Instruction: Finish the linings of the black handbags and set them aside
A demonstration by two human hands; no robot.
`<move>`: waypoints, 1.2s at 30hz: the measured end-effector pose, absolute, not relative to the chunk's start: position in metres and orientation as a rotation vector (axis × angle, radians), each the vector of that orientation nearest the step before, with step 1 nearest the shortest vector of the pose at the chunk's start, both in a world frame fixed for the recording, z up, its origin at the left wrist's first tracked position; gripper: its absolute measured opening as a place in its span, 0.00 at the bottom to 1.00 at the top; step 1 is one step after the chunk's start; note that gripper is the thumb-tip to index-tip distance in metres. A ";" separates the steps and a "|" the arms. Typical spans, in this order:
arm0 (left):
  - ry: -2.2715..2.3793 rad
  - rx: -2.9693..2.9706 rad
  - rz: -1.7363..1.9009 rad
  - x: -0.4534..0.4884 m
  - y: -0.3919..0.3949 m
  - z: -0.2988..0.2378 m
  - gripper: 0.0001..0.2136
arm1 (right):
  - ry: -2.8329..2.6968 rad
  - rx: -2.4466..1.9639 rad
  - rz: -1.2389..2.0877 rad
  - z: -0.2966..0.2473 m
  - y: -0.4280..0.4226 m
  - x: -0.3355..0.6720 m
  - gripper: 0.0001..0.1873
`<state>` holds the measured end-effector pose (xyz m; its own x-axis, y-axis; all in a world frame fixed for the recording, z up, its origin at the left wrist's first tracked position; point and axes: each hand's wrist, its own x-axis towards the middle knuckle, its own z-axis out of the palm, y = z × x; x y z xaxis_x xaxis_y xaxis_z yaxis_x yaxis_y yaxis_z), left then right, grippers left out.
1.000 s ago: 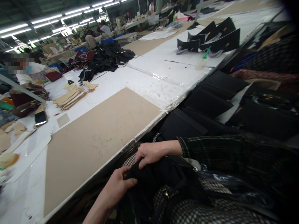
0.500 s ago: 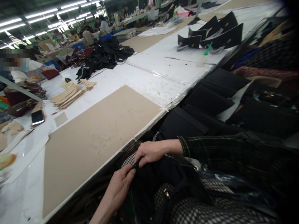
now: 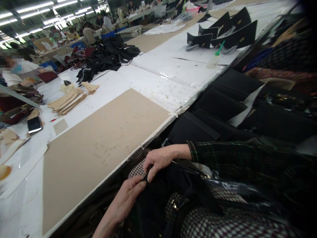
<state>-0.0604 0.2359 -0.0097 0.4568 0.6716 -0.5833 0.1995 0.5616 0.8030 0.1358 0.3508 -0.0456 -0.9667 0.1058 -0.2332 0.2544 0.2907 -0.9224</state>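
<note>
Below the table's near edge, my left hand [image 3: 126, 198] and my right hand [image 3: 158, 160] both pinch the top edge of a black bag [image 3: 168, 195] that rests on a black-and-white checked bag [image 3: 223, 221] with a gold clasp. Each hand's fingers are closed on the black material where the two hands meet. My right forearm wears a dark plaid sleeve [image 3: 237, 158]. The bag's inside is too dark to make out.
A tan board [image 3: 99, 145] lies on the white table [image 3: 153, 86] just beyond my hands. Black flat pieces [image 3: 218, 105] stack to the right. Further off are a glue bottle [image 3: 213, 59], black bags [image 3: 223, 33], tan cut pieces [image 3: 66, 99], a phone [image 3: 34, 125] and a black pile [image 3: 109, 56]. Other people work at the back.
My left hand has slid up to meet my right hand at the bag's edge, and both now pinch it together. The view has shifted slightly.
</note>
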 end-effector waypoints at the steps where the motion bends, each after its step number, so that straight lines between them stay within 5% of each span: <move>1: 1.097 0.970 0.342 -0.060 0.237 -0.010 0.15 | 2.475 0.350 -1.666 -0.041 0.349 0.133 0.21; 7: 1.131 0.903 0.331 -0.059 0.235 -0.002 0.17 | 2.713 0.310 -1.225 -0.026 0.339 0.124 0.16; 16: 1.201 0.792 0.551 -0.055 0.170 0.022 0.46 | 2.733 0.382 -1.412 -0.009 0.334 0.129 0.13; 27: 1.541 0.817 0.600 -0.081 0.117 0.012 0.20 | 2.361 0.083 -1.745 -0.026 0.344 0.108 0.15; 36: 1.779 0.704 0.764 -0.071 0.102 -0.014 0.27 | 2.132 -0.047 -1.939 -0.038 0.345 0.097 0.18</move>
